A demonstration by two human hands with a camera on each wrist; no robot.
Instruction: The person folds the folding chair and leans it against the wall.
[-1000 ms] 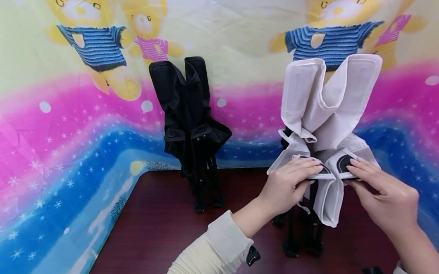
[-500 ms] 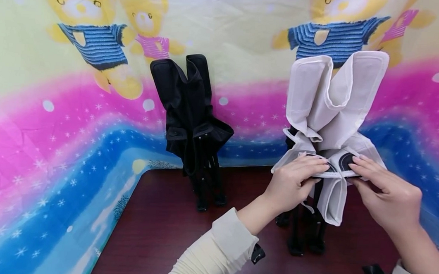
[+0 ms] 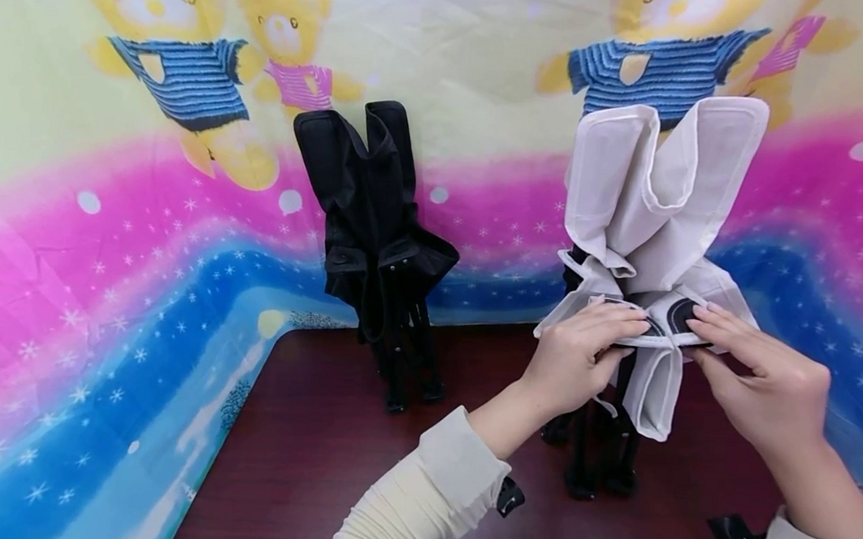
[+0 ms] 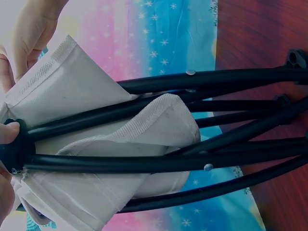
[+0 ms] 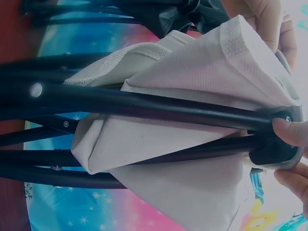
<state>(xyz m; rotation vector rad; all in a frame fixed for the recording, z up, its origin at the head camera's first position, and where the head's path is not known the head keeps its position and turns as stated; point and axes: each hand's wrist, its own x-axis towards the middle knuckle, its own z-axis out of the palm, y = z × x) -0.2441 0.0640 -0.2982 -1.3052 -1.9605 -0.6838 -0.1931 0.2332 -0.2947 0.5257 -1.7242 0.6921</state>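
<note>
A white folding chair (image 3: pixel 600 181), folded narrow, stands upright on black legs (image 3: pixel 580 452) at the right of the head view. My left hand (image 3: pixel 581 351) pinches the left front corner of its seat, fingers on top and thumb below. On the right front corner, my right hand (image 3: pixel 770 385) grips in the same way, fingertips on a black patch (image 3: pixel 681 317). Under the seat, each wrist view shows a thumb pressed at a black plastic corner bracket (image 4: pixel 18 149), like the bracket (image 5: pixel 272 150) by the right thumb. White seat cloth (image 5: pixel 154 139) sags in folds between the leg tubes.
A black folding chair (image 3: pixel 365 193), also folded, stands to the left near the back edge of the dark red table (image 3: pixel 303 474). Behind both hangs a printed bear backdrop (image 3: pixel 471 76). Black straps (image 3: pixel 511 497) show by my sleeves.
The white chair and both hands have shifted slightly right in the head view, mostly in the first half second. Both hands keep their hold on the seat corners. The chair remains folded.
</note>
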